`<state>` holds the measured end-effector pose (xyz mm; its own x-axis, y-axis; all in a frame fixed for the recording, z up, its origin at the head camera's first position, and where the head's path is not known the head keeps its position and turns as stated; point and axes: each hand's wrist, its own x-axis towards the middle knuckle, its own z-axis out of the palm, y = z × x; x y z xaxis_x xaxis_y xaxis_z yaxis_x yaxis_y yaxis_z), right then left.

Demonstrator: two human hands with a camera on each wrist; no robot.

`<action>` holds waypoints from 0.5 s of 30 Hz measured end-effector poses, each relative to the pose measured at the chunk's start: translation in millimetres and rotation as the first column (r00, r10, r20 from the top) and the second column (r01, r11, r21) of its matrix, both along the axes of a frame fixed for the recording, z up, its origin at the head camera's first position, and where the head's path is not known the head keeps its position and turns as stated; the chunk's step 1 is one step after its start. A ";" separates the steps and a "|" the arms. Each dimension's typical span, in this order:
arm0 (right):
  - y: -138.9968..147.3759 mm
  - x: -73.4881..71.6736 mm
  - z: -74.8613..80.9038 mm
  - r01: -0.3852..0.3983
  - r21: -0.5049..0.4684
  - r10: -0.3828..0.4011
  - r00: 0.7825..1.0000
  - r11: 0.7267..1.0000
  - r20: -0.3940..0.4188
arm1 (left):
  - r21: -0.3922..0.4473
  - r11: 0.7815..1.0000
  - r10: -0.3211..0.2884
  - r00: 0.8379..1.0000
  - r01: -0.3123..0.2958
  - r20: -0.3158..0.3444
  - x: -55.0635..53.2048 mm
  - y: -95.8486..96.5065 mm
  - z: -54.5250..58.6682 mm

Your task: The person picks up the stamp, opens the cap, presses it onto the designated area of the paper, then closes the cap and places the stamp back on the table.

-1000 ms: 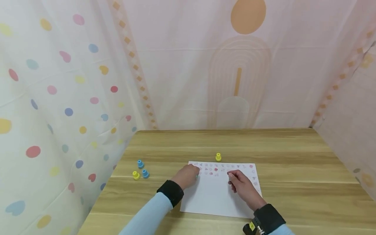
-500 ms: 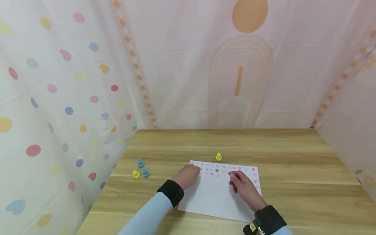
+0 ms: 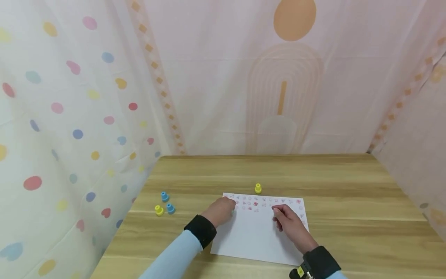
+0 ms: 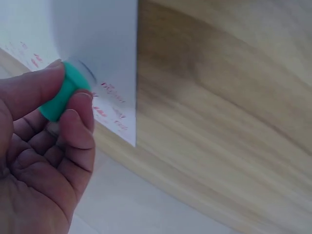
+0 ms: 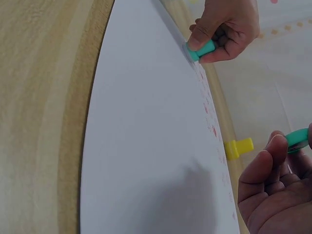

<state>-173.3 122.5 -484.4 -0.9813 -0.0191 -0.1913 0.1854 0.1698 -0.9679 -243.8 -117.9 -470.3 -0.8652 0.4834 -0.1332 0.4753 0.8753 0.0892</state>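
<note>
My left hand point(image 3: 220, 212) pinches a green toy stamp point(image 4: 58, 97) between thumb and fingers over the upper left part of a white sheet of paper point(image 3: 251, 236). The stamp's pale end is down right at the paper, close to rows of small red prints point(image 4: 111, 92). Above the sheet's right half, my right hand point(image 3: 290, 224) pinches a small green cap-like piece point(image 5: 296, 139) between thumb and fingertips. The head view hides that piece behind the fingers. Prints run along the sheet's top and right edges, with shorter rows below.
A yellow stamp point(image 3: 258, 188) stands just beyond the paper's far edge. To the left, two blue stamps point(image 3: 170, 208) and another yellow stamp point(image 3: 159, 210) are grouped on the wooden table point(image 3: 348, 201). Patterned curtains point(image 3: 216, 97) hang behind and at the sides.
The paper has turned slightly, its right side coming a little toward me. Both hands keep their grips and stay nearly in place; the head view shifts a little.
</note>
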 end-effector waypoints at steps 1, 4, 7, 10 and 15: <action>0.3 0.3 0.1 0.000 -0.001 0.000 1.000 1.000 -0.001 | 0.001 1.000 -0.001 1.000 0.001 -0.004 0.0 -0.4 -0.1; 1.6 0.6 0.4 0.003 -0.001 -0.003 1.000 1.000 -0.005 | 0.004 1.000 0.005 1.000 -0.005 -0.012 0.9 -1.0 0.5; 2.3 1.2 0.4 -0.001 0.000 0.001 1.000 1.000 -0.006 | 0.005 1.000 0.017 1.000 -0.017 -0.011 2.8 -2.5 0.2; 3.4 1.4 1.2 -0.007 0.011 0.007 1.000 1.000 -0.004 | 0.009 1.000 0.027 1.000 -0.027 -0.003 4.4 -4.2 1.2; 6.8 -1.9 5.3 -0.017 0.028 0.017 1.000 0.999 -0.016 | 0.054 0.998 0.034 0.999 -0.033 -0.025 1.5 -6.3 10.8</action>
